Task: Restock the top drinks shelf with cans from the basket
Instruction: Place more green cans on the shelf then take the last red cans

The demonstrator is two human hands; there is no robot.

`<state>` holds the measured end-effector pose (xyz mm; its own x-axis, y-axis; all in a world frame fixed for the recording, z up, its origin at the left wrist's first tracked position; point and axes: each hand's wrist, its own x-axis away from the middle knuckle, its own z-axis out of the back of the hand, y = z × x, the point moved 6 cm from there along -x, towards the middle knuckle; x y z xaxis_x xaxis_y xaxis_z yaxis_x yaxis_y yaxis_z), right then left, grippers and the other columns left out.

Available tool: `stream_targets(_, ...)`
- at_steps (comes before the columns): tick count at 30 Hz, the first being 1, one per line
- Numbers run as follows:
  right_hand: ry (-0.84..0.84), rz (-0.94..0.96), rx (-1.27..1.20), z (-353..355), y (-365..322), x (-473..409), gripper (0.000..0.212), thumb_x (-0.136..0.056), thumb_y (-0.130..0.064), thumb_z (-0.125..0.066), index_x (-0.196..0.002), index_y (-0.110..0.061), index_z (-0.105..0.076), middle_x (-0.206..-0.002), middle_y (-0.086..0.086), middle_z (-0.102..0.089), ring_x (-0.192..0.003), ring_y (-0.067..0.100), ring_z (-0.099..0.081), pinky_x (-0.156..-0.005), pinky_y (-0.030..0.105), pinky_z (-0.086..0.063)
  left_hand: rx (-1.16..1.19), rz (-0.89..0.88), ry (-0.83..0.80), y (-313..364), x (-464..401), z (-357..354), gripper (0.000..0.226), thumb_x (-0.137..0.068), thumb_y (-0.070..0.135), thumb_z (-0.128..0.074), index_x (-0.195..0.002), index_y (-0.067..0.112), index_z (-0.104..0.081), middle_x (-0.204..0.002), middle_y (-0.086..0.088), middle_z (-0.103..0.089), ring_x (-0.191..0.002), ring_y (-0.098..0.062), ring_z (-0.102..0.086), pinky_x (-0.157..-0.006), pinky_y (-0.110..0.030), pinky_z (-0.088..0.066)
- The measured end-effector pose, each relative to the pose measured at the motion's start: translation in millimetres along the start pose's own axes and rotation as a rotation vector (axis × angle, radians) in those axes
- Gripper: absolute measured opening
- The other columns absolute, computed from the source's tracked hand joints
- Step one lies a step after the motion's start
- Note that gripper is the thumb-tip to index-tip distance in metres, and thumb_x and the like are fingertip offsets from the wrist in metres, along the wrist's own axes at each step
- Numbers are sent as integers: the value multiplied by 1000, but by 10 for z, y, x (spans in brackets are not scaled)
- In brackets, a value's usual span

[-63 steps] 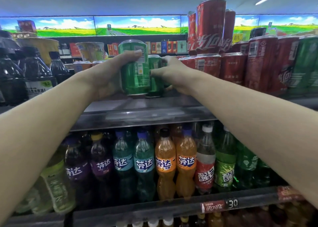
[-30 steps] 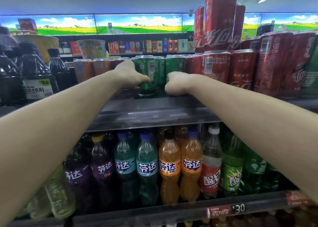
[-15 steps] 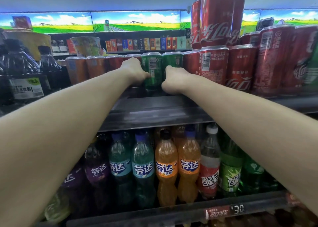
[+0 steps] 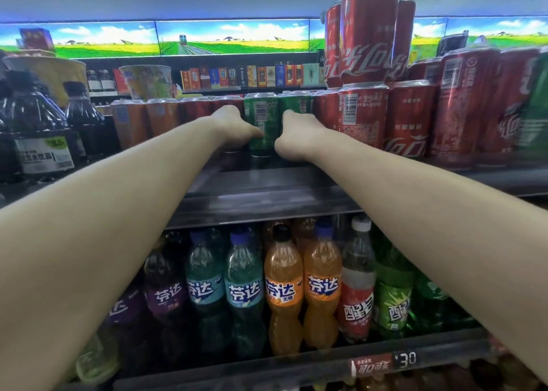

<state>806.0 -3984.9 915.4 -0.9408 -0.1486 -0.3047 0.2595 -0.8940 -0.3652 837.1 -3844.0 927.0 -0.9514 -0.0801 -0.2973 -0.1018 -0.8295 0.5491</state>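
**Head view: seating green cans at the back of the top shelf**

Head camera shows both our arms stretched onto the top shelf (image 4: 261,183). Our left hand (image 4: 234,129) curls against the left side of a green can (image 4: 261,123); our right hand (image 4: 296,137) curls at its right, in front of a second green can (image 4: 296,102). Whether either hand truly grips, we cannot tell; the fingers are hidden.

We should push low, near the base, keeping the cans upright and level with the red cans (image 4: 364,114) beside them.

Dark metal shelf, bare at the front; bottles (image 4: 283,289) stand below. No basket shows.
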Motion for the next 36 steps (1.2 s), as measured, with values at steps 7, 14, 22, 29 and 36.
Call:
stream_targets(7,190,184,-24,301,-244,274,27,-94,-12,-54,-121,-8,-54,-102,8,-55,-83,24,-52,-57,30,-37,-23,-87,74,149,520,298,37,-94,31,-74,-117,4,-64,-109,-18,-71,-90,-28,-66,-72,-38,-52)
stream_targets(14,484,359,-411,439,-155,1031,25,-92,-4,-47,-111,-12,-60,-91,4,-64,-83,24,-62,-71,34,-52,315,-276,484,58,1477,379,17,-91,25,-73,-105,18,-65,-96,7,-70,-88,-6,-67,-84,-28,-58)
stream_targets(22,67,300,-801,-808,385,1961,17,-94,-8,-55,-103,-20,-63,-93,-6,-67,-84,11,-65,-71,24,-53,220,-253,321,-570,2607,-1109,13,-97,21,-67,-93,12,-57,-81,4,-61,-72,-5,-58,-64,-22,-46)
stream_targets(29,-275,3,-727,-2758,1392,2814,12,-100,-10,-51,-106,-18,-59,-90,-8,-61,-76,6,-60,-66,24,-52,146,241,-81,-1721,3572,-2897,18,-104,29,-59,-119,20,-61,-97,6,-70,-88,-12,-69,-75,-31,-54)
stream_targets(36,-532,-297,-606,-4634,2429,3967,11,-98,-11,-54,-107,-14,-58,-81,-1,-63,-81,20,-62,-66,30,-44,148,596,-374,-2808,4770,-4468,21,-99,27,-66,-116,14,-64,-100,-3,-71,-93,-24,-69,-78,-29,-50)
